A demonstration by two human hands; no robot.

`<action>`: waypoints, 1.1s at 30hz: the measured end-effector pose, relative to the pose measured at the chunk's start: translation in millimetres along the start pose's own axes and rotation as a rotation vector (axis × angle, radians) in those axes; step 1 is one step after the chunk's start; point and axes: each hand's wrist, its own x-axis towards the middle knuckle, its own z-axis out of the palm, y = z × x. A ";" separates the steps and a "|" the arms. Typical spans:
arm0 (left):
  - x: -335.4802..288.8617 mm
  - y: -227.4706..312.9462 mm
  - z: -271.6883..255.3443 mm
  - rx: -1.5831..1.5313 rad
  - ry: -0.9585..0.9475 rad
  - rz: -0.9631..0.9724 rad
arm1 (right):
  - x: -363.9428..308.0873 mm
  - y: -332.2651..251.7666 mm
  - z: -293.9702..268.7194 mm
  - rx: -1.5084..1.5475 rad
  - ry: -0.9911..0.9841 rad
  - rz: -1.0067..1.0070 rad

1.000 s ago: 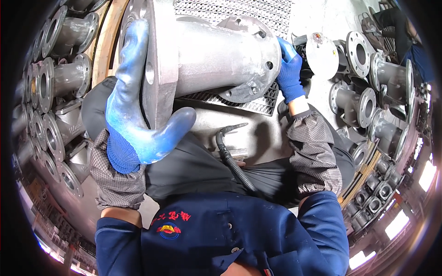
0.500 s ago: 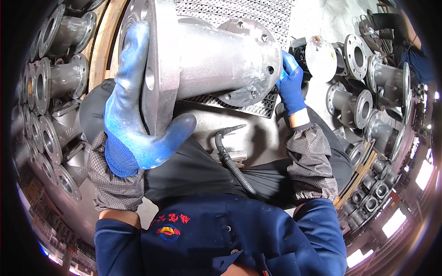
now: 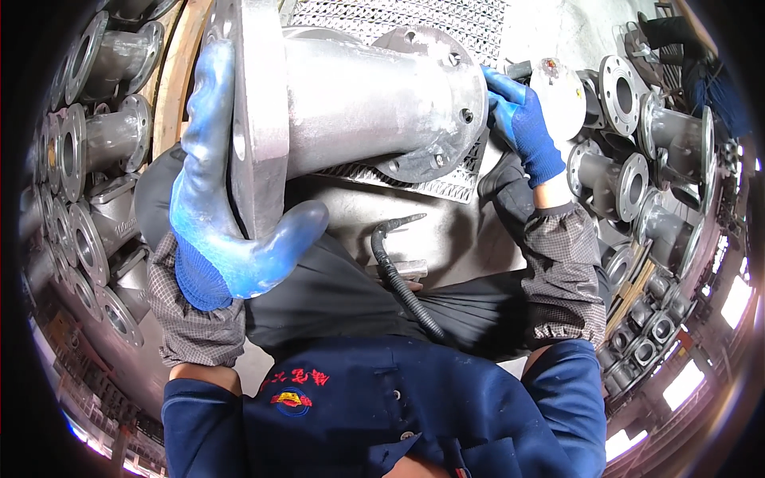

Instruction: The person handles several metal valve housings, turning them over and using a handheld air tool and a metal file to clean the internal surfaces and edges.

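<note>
Head view: flanged pipe point(image 3: 351, 103), one; my left fingers point(image 3: 205, 119) spread open against its large flange point(image 3: 264, 119), right fingers point(image 3: 507, 89) bent beside its smaller flange point(image 3: 468, 89), grip unclear; likely for balance.

Bright panels point(image 3: 685, 387) glow beyond pale grey floor point(image 3: 550, 28).

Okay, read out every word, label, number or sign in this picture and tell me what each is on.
Navy jacket: red stitched lettering above a round, colourful emblem; I won't copy out the wording.
Casting at left: raised characters, too small and blurred to read reliably.
Pale disc: tiny coloured marks, too small to read.
Large flanged pipe at top centre: no lettering visible.
</note>
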 end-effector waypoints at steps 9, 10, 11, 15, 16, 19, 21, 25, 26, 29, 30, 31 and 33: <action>7.4 7.0 0.8 0.053 -0.029 -0.027 | 10.9 12.8 1.0 0.058 -0.042 -0.085; 8.1 10.7 -2.5 0.059 -0.045 -0.091 | 8.7 11.0 0.5 0.083 -0.043 -0.093; 8.4 12.5 -4.2 0.064 -0.060 -0.154 | 7.8 10.4 0.2 0.108 -0.044 -0.100; 5.9 5.0 -1.8 -0.008 0.029 -0.112 | -1.8 21.4 9.9 0.105 0.071 -0.177; 5.3 4.6 0.3 -0.053 0.052 -0.120 | -3.6 24.3 12.3 0.130 0.096 -0.143; 4.5 2.2 0.8 -0.068 0.060 -0.106 | -2.8 14.2 5.1 0.118 0.067 -0.144; 4.0 0.9 -1.8 0.004 0.035 -0.074 | -0.1 4.5 1.7 0.037 0.056 -0.097; 4.5 1.0 -4.5 0.066 0.011 -0.049 | -1.0 3.3 -0.6 -0.100 0.075 -0.189; 5.1 1.7 -4.0 0.047 0.010 -0.059 | -2.7 2.5 -0.5 -0.108 0.091 -0.214; 5.8 6.2 -3.6 0.013 -0.007 -0.092 | -3.6 9.0 5.1 -0.052 0.149 -0.210; 5.5 6.4 -3.9 0.009 -0.008 -0.097 | -4.2 2.3 7.1 -0.051 0.168 -0.199; 4.9 5.2 -3.6 0.011 0.000 -0.091 | -4.6 -1.1 8.5 -0.050 0.188 -0.189; 5.3 5.2 -3.4 0.019 -0.002 -0.087 | -4.0 11.1 16.3 -0.073 0.188 -0.214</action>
